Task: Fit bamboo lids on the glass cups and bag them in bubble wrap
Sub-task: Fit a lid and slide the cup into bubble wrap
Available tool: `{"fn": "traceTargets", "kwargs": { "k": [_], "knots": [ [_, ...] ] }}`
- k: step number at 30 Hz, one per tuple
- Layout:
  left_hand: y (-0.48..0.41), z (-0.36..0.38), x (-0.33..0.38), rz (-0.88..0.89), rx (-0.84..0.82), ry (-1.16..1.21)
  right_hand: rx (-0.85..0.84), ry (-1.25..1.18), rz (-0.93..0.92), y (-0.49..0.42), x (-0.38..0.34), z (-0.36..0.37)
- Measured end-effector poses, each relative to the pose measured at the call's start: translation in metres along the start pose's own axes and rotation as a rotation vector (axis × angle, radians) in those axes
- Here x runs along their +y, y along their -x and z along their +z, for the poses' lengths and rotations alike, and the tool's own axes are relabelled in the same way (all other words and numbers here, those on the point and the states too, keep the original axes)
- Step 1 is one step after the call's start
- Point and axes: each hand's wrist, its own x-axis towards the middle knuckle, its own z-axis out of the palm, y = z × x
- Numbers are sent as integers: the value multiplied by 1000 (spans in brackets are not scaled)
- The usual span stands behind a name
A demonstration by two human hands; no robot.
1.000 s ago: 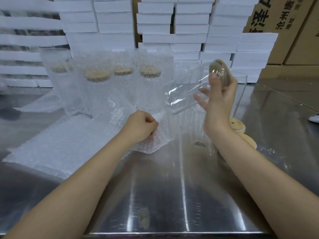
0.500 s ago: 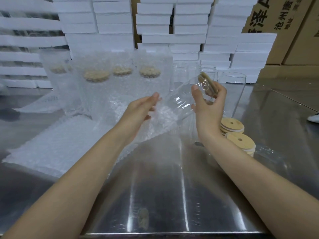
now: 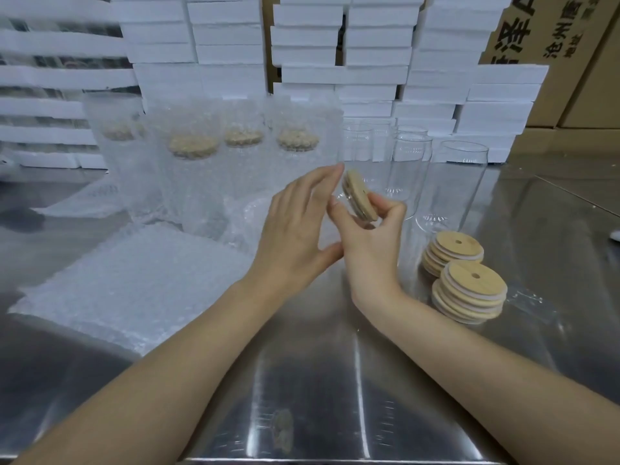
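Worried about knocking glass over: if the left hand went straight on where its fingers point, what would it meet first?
Probably the bamboo lid pinched by the right hand, just beyond the fingertips of the left hand; past that, the empty glass cups. Depth is unclear.

Cardboard box (image 3: 577, 82) printed 泽, A, 沧州, 地址, rest cut off

Site: packing station in a warehouse or small factory.
Bench: a bare stainless-steel table (image 3: 335, 380) served as the work surface.
Stock: white foam boxes (image 3: 372, 55) stood stacked high behind it, with printed cardboard cartons (image 3: 553, 45) at right.
Batch goods: identical glass cups (image 3: 449, 182), stacked bamboo lids (image 3: 469, 293), piled bubble-wrap bags (image 3: 134, 280), and a row of bagged cups (image 3: 191, 169).
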Motion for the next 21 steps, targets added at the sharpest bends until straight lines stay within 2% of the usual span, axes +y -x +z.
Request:
{"fn": "traceTargets", "kwargs": {
  "k": [3,5,8,14,17,21],
  "knots": [
    [-5,-5,3,-48,-128,240,75,-40,37,-10,-2,-4],
    [-9,-13,-4,-19,-189,87,160,-37,59,-19,-9,-10],
    [-11,-22,-18,37,-349,-294,234,-82,84,-30,-19,-16],
    [-9,-21,-12,64,-228,-506,152,-81,213,-21,-9,-10],
    [-9,-20,-11,100,-173,-591,40,-129,338,-11,-3,-5],
    [-7,-18,-12,109,-257,-634,-79,-133,426,-6,-3,-5]
  ]
}}
